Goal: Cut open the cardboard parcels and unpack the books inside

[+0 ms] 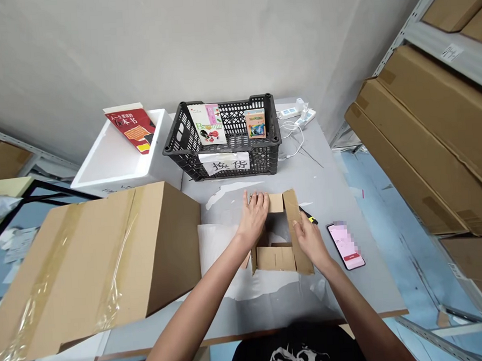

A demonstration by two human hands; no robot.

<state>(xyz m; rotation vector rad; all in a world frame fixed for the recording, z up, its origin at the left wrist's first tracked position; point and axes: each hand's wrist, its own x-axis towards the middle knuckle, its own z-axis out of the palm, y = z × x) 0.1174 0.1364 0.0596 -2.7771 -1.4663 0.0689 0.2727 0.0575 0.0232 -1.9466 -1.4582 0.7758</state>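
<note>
Atop the carton (275, 257), left grip (254, 215), right grip (311, 240) rest

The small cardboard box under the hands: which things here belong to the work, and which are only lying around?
Belongs to the work:
the left hand, the right hand, the small cardboard box

Just lying about:
the black plastic crate, the white foam box, the large taped carton, the phone
</note>
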